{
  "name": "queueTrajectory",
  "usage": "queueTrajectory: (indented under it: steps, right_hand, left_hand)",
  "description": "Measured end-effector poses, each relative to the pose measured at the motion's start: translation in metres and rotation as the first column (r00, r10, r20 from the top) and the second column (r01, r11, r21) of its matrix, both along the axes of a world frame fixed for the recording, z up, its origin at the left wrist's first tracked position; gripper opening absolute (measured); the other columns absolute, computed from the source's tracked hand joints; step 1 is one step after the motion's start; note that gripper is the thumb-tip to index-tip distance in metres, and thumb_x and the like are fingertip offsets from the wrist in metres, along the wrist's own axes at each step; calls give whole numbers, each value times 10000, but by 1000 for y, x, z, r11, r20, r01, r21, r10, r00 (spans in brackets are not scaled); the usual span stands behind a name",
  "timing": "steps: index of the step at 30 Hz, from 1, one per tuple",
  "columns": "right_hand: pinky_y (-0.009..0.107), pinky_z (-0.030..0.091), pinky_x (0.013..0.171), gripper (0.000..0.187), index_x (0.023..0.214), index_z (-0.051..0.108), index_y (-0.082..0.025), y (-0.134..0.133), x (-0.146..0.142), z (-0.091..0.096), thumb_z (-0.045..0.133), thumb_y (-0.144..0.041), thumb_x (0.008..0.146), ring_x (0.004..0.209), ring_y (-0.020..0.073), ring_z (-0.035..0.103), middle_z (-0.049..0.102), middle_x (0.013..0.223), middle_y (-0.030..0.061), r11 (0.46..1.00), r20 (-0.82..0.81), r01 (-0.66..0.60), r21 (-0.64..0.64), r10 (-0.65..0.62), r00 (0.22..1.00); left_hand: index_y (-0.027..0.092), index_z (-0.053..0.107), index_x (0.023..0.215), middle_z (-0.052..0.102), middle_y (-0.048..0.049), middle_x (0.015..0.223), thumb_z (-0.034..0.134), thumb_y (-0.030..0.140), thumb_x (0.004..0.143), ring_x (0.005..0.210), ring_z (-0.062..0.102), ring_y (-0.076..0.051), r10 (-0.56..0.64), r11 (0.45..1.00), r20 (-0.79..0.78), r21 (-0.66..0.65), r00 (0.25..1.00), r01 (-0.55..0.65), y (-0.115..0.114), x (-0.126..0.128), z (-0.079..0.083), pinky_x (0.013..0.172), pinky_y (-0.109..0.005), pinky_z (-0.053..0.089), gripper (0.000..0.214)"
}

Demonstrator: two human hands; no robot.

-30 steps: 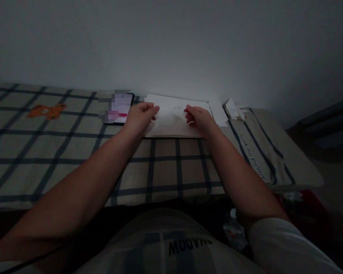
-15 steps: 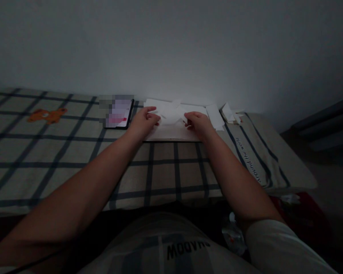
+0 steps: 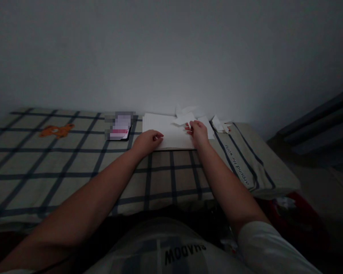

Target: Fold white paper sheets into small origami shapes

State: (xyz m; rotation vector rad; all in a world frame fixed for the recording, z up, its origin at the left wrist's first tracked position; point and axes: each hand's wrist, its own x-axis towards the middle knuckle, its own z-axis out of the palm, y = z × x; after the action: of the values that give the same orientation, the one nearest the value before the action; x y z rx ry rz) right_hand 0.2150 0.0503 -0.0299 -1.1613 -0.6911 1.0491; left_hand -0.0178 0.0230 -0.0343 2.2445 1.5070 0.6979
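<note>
Pinching a white paper piece (image 3: 185, 118), the right hand (image 3: 199, 131) curls while the left hand (image 3: 147, 140) rests loosely on the paper stack (image 3: 165, 129).

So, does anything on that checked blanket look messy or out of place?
Mostly the loose paper scraps strewn at the far right of the white board, near the wall; they lie crumpled and askew. The right hand pinches a folded white paper, the left hand rests on the board. The phone lies flat, slightly skewed.
</note>
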Motion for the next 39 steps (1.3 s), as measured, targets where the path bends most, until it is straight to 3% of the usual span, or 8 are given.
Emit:
queueTrajectory:
  steps: [5,11,15,19,25,29,34,39]
  right_hand:
    - [141,468,464,106,820,564,-175,1,15,0,575,-110,904,516,61,630,687,645,-50,996,-181,83,-6,-83,980]
    - [130,469,435,137,789,563,-171,-13,45,7,545,-89,897,487,60,623,664,619,-50,981,-220,196,12,-189,957]
    - [116,453,428,123,805,582,-166,-24,73,11,543,-108,907,492,47,615,673,650,-51,958,-233,285,35,-270,934]
    - [116,436,411,190,756,563,-165,-29,102,13,500,-108,926,446,38,567,623,596,-70,940,-251,342,16,-327,911]
    - [109,416,385,239,712,545,-159,-21,132,9,467,-89,927,416,37,542,580,538,-66,924,-265,379,-46,-377,888]
    - [99,438,401,267,677,512,-169,-11,141,8,472,-87,928,408,35,539,563,513,-68,922,-262,381,-67,-384,885]
    - [104,467,415,273,662,497,-173,-3,144,0,498,-83,920,428,48,566,559,499,-60,921,-246,379,-94,-390,887]
    - [100,465,406,186,745,537,-167,3,147,-11,518,-86,912,433,51,575,596,542,-55,904,-220,417,-94,-428,877]
  left_hand:
    - [175,764,1041,743,-73,999,548,366,894,862,655,-208,-5,999,-8,49,1000,5,-2,-2,-2,703,-301,446,324]
    - [170,759,1035,750,-76,1033,529,376,901,893,670,-215,11,996,-28,91,1000,-9,-4,-2,-4,747,-305,472,336]
    - [199,751,1055,747,-70,1094,487,356,926,966,681,-239,76,990,-175,132,982,-54,-10,6,4,737,-321,476,333]
    - [177,744,1079,718,-108,1128,414,319,964,1017,674,-284,79,972,-398,236,914,19,-22,27,16,710,-349,486,377]
    - [175,734,1097,676,-95,1257,497,252,932,1110,635,-268,-224,901,-428,252,876,354,-35,74,16,918,-394,519,299]
    - [149,704,1201,615,-133,1390,504,247,945,1214,606,-297,-335,847,-416,261,845,464,-33,96,3,999,-435,504,339]
    - [141,692,1213,685,-115,1275,502,244,958,1173,626,-269,-361,849,-300,286,883,445,-27,99,-13,1023,-424,503,334]
    - [160,711,1159,703,-105,1241,517,232,943,1146,637,-262,-358,858,-270,283,894,429,-29,96,-13,1016,-420,509,299]
